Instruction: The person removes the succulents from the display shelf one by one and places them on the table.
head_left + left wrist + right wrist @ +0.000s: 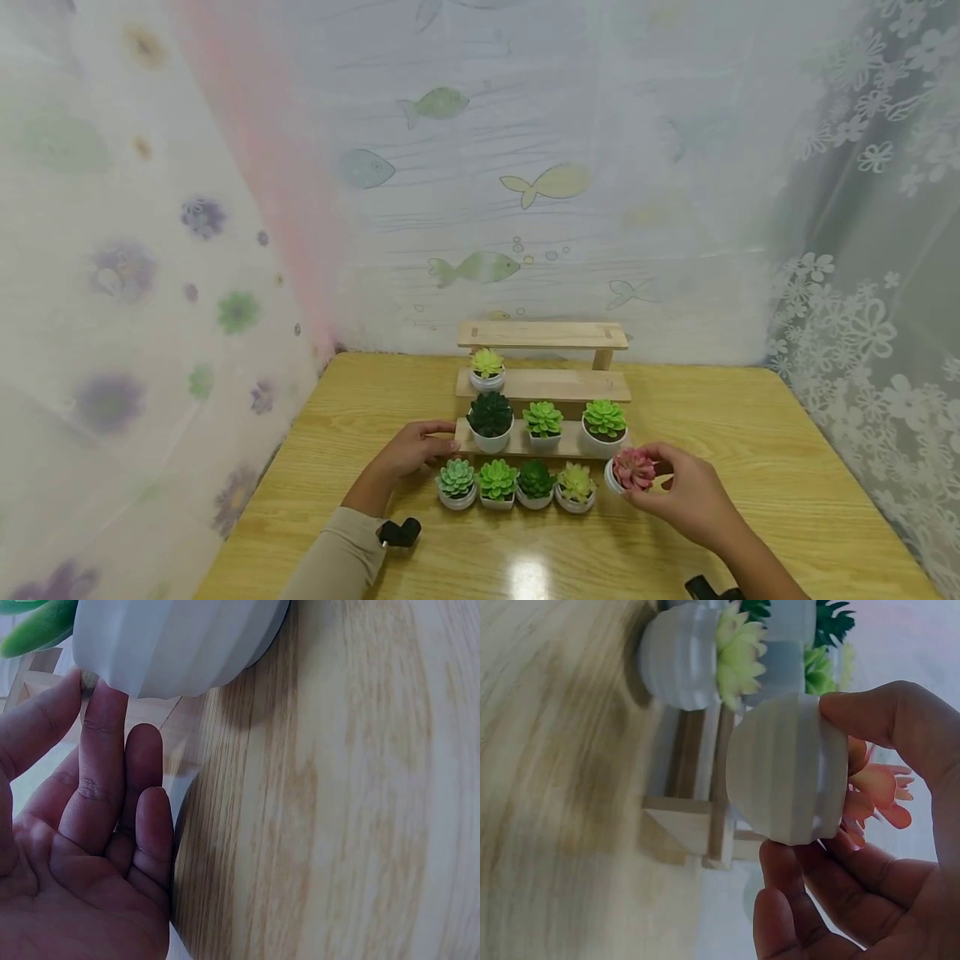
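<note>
Between thumb and fingers, my right hand point(686, 493) grips a small white pot with a pink succulent point(633, 469). The pot point(787, 769) is raised off the table at the shelf's lower right end, tilted in the head view. My left hand point(411, 454) pinches the left end of the lowest board of a three-step wooden plant stand point(543, 385); thumb and forefinger point(101, 757) meet at its edge. That board bears a dark green succulent point(491, 421) and two bright green ones point(543, 421). One yellow-green succulent point(487, 368) sits on the middle step's left.
Several potted succulents stand in a row on the table before the stand, from a pale green one point(457, 482) to a yellowish one point(576, 486). The wooden table point(360, 400) ends at a fish-patterned curtain point(540, 208) behind. Flowered curtains point(120, 275) hang at both sides.
</note>
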Tool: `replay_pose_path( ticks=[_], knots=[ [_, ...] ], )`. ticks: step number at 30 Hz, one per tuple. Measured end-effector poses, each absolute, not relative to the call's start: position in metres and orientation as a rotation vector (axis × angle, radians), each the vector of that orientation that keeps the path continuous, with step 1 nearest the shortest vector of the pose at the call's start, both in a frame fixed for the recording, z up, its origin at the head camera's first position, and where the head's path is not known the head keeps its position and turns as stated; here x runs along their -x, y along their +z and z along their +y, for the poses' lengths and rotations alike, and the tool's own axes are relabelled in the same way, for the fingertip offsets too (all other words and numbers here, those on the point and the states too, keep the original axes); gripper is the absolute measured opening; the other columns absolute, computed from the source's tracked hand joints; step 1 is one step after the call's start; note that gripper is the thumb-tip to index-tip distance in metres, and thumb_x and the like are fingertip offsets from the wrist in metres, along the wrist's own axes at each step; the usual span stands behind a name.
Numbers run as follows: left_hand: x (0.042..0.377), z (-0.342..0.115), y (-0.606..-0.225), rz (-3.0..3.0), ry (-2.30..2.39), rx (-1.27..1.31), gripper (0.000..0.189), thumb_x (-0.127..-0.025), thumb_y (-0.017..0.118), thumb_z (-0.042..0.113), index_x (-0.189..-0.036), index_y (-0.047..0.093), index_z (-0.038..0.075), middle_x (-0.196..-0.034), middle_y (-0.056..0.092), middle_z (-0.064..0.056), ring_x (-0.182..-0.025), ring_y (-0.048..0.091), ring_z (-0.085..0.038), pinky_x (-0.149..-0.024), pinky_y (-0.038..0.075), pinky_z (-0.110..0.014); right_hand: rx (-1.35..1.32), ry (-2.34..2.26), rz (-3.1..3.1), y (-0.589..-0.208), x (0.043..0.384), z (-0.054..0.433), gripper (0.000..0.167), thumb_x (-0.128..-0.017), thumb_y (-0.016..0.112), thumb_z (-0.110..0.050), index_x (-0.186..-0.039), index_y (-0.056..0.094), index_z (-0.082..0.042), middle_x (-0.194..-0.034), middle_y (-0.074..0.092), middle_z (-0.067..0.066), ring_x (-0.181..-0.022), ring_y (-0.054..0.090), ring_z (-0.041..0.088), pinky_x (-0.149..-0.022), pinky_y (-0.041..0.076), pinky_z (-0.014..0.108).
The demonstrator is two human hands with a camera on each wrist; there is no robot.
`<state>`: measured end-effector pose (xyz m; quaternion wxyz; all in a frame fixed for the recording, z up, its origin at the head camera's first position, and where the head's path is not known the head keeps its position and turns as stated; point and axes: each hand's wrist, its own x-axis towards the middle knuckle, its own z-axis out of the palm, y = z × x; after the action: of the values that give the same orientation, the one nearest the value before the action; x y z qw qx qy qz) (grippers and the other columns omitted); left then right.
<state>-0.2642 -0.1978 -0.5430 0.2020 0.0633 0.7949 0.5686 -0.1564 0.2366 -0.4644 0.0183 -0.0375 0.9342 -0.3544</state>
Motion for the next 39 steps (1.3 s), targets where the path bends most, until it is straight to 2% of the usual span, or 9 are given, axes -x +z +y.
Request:
replay_pose_path(
  ticks=[4,13,23,33,39],
  knots=[
    [0.264,-0.198,-0.543,2.221,1.58,-0.172,0.053,-0.099,0.071,0.03,-0.143,0.06,0.004,-0.101,0.08,-0.007,-0.089,0.073,-0.016,-0.077,0.057,-0.035,0.114,-1.091,2.896,-0.471,0.157,0.239,0.062,-0.075,0.093,-0.041,-0.125,0.069,-0.013,-0.106,0.073,0.0,-0.097,0.067,0.015,-0.074,0.056,0.028],
    [0.262,-0.198,-0.542,2.23,1.58,-0.184,0.053,-0.099,0.07,0.029,-0.144,0.059,0.002,-0.099,0.08,-0.006,-0.086,0.071,-0.014,-0.075,0.056,-0.033,0.137,-1.103,2.885,-0.482,0.164,0.242,0.06,-0.073,0.094,-0.032,-0.124,0.069,-0.011,-0.115,0.073,0.005,-0.095,0.07,0.016,-0.072,0.056,0.027],
    [0.261,-0.197,-0.54,2.229,1.601,-0.19,0.055,-0.1,0.07,0.029,-0.145,0.057,0.0,-0.102,0.079,-0.01,-0.087,0.072,-0.015,-0.079,0.057,-0.042,0.106,-1.136,2.797,-0.499,0.169,0.244,0.064,-0.072,0.095,-0.033,-0.124,0.069,-0.006,-0.112,0.074,0.006,-0.096,0.072,0.018,-0.07,0.057,0.026],
    [0.262,-0.198,-0.542,2.222,1.592,-0.178,0.053,-0.099,0.071,0.03,-0.143,0.06,0.003,-0.1,0.08,-0.007,-0.087,0.072,-0.014,-0.075,0.056,-0.034,0.12,-1.146,2.783,-0.502,0.171,0.24,0.06,-0.072,0.095,-0.026,-0.122,0.07,-0.003,-0.106,0.074,0.004,-0.091,0.071,0.017,-0.069,0.058,0.029],
    [0.263,-0.197,-0.542,2.221,1.589,-0.175,0.053,-0.098,0.072,0.03,-0.143,0.061,0.004,-0.099,0.079,-0.006,-0.087,0.071,-0.015,-0.076,0.056,-0.034,0.123,-1.137,2.785,-0.505,0.173,0.239,0.059,-0.074,0.094,-0.024,-0.123,0.07,-0.003,-0.106,0.074,0.004,-0.09,0.072,0.016,-0.07,0.058,0.028]
  ],
)
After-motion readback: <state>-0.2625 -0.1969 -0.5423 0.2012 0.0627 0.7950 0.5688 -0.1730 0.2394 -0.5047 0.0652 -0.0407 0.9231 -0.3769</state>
